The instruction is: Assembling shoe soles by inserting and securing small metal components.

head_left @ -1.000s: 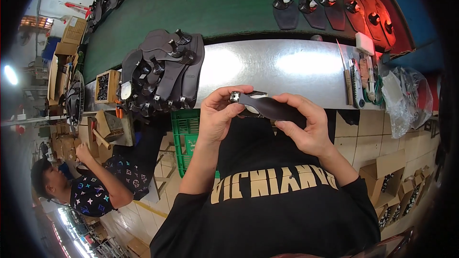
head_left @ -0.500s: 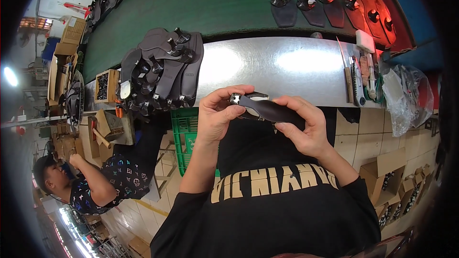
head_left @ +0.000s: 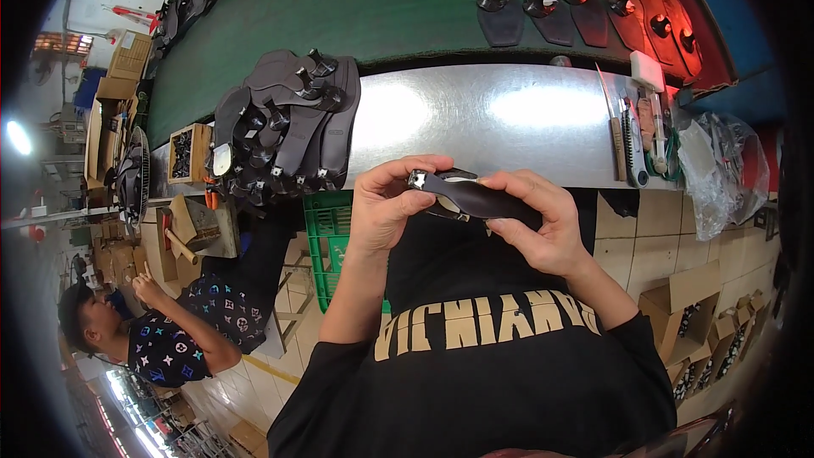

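Observation:
A dark sandal (head_left: 485,200) is held in front of my chest, over the near edge of the steel worktop. My left hand (head_left: 383,199) pinches its left end, thumb below and fingers above, next to a small shiny piece at the tip. The right end sits in my right hand (head_left: 547,225), with the fingers along the top and the thumb pressed underneath. Its strap and a pale patch show in part between my hands; the rest is hidden. To the left lies a heap of dark sandals (head_left: 292,123) with shiny black straps.
Behind the steel worktop (head_left: 475,110), a green conveyor belt (head_left: 407,4) carries a row of sandals (head_left: 543,13). Hand tools (head_left: 627,140) and a plastic bag (head_left: 716,174) lie at right. A wooden box (head_left: 189,153) of small dark parts stands left. A co-worker (head_left: 182,331) sits lower left.
The sandals on the belt have shifted slightly left. The sandal in my hands has tilted a little. The co-worker's hand has risen and the body has shifted.

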Demonstrator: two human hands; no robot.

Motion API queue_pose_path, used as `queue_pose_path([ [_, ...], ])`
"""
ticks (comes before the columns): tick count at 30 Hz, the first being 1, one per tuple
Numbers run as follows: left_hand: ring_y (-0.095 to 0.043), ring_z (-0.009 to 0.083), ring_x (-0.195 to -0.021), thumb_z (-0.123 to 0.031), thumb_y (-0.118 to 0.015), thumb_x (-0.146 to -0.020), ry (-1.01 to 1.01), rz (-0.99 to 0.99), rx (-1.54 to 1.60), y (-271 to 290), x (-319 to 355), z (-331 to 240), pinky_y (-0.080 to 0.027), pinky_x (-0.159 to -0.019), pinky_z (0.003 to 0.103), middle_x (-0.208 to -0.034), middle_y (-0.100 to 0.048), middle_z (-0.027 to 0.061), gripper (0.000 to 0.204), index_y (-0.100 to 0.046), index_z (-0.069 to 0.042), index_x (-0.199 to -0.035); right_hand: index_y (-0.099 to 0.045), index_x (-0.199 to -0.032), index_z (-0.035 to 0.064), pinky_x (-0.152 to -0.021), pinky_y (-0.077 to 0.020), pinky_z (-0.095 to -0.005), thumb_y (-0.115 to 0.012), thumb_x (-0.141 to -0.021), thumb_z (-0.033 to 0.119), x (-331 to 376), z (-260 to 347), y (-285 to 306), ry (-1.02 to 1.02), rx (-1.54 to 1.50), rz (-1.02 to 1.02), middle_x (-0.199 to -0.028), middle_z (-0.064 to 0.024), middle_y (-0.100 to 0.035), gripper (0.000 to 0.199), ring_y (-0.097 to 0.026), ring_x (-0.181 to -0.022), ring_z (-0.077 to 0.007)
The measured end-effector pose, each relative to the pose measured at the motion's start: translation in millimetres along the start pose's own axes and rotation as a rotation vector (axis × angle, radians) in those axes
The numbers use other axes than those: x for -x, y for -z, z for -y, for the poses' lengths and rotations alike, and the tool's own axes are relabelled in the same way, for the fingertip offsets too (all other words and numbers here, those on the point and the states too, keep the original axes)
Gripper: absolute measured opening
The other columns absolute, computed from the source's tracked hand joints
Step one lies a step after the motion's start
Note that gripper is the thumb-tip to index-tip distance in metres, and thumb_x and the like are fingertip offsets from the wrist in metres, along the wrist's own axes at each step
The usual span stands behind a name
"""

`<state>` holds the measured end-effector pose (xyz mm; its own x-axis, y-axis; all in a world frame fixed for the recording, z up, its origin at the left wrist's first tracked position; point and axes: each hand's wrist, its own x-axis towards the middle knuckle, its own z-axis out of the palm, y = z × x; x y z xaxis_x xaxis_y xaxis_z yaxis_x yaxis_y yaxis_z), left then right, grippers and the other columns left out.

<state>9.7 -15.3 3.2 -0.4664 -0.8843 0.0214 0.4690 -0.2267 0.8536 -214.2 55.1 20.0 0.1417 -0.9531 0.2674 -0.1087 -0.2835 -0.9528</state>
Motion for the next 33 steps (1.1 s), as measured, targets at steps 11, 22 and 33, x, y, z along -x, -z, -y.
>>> queue_pose_path([
  [11, -0.064, 0.0279, -0.106, 0.012, -0.071, -0.070, -0.049, 0.037, -0.161, 6.0, 2.6, -1.2, -0.055, -0.087, 0.033, -0.117, -0.063, 0.0256, 0.037, -0.069, 0.003, -0.106, -0.063, -0.116, 0.0028, -0.070, -0.0496, -0.0306, -0.068, -0.075, 0.001, -7.3, 12.1, 3.4, 0.065, 0.171, -0.006, -0.090, -0.0125, -0.065, 0.041, -0.064, -0.077, -0.0229],
  [22, -0.057, 0.0320, -0.119, 0.015, -0.060, -0.071, -0.137, 0.198, -0.344, 8.2, 5.8, -6.6, -0.049, -0.094, 0.033, -0.131, -0.053, 0.0302, 0.046, -0.066, 0.004, -0.116, -0.062, -0.109, 0.0063, -0.065, -0.0487, -0.0369, -0.070, -0.073, 0.004, -19.1, 23.0, 7.2, 0.126, 0.338, 0.065, -0.081, -0.0092, -0.061, 0.037, -0.062, -0.074, -0.0284],
  [33, -0.062, 0.0232, -0.110, 0.016, -0.055, -0.076, -0.085, 0.213, -0.411, 2.5, 6.8, -1.0, -0.054, -0.080, 0.025, -0.136, -0.050, 0.0283, 0.043, -0.065, 0.005, -0.117, -0.060, -0.108, 0.0042, -0.070, -0.0496, -0.0400, -0.070, -0.073, 0.004, -15.8, 16.3, -1.6, 0.108, 0.452, 0.062, -0.086, -0.0116, -0.061, 0.036, -0.062, -0.081, -0.0307],
])
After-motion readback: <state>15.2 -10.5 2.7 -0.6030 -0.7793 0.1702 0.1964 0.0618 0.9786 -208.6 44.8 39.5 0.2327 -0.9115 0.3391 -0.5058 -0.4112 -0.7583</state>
